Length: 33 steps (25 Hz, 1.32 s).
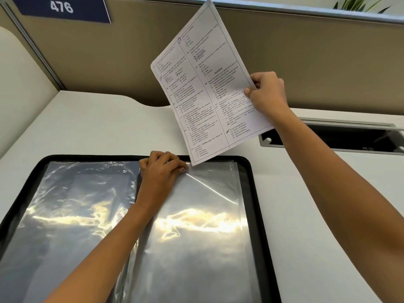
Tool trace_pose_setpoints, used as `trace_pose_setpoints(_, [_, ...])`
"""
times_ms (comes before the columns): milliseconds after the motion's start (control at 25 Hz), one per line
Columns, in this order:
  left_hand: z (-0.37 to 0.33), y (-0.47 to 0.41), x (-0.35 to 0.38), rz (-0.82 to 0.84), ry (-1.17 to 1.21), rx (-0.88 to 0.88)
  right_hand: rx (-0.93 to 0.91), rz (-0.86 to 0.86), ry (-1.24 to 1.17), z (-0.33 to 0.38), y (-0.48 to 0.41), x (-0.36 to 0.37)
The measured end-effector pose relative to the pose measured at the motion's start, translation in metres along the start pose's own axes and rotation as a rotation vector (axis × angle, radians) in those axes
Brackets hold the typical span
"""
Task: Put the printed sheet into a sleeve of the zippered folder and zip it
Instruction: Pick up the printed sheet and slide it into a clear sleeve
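Observation:
The black zippered folder point(258, 193) lies open on the desk, showing clear plastic sleeves point(207, 215) on both halves. My left hand point(161, 171) pinches the top edge of a right-hand sleeve near the spine and lifts its front layer. My right hand point(267, 92) grips the right edge of the printed sheet point(203, 88) and holds it tilted in the air. The sheet's lower corner hangs just above the sleeve's top edge, next to my left fingers.
The white desk point(98, 127) ends at a tan partition point(131, 51) carrying a blue "476" label point(62, 7). A grey cable slot point(338, 136) is recessed in the desk at the right. Plant leaves point(358, 4) show above the partition.

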<state>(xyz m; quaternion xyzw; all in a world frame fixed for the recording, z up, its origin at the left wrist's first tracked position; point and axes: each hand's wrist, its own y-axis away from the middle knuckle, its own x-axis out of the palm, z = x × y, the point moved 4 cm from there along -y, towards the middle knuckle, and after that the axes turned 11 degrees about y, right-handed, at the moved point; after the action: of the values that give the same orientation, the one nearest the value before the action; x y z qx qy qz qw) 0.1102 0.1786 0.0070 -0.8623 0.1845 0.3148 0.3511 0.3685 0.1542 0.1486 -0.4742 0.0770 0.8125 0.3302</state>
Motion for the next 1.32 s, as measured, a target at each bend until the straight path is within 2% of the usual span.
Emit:
trace_pose_setpoints(240, [-0.004,-0.002,0.001,-0.002,0.005,0.000,-0.036,0.011,0.057,-0.002,0.004,0.009])
trace_pose_setpoints(560, [0.001,-0.002,0.003,0.015,-0.042,0.009,-0.030,0.083,-0.020,0.000,0.002,0.014])
trace_pose_setpoints(840, [0.000,-0.003,0.002,0.006,-0.026,-0.006,-0.175,0.018,0.115,0.014,0.005,0.019])
trace_pose_setpoints(1080, [-0.003,-0.006,0.002,-0.011,0.016,-0.054,-0.095,0.130,0.037,0.005,0.005,0.042])
trace_pose_setpoints(1320, [-0.001,-0.009,0.006,0.014,0.044,-0.078,0.048,0.243,-0.190,-0.002,0.019,0.080])
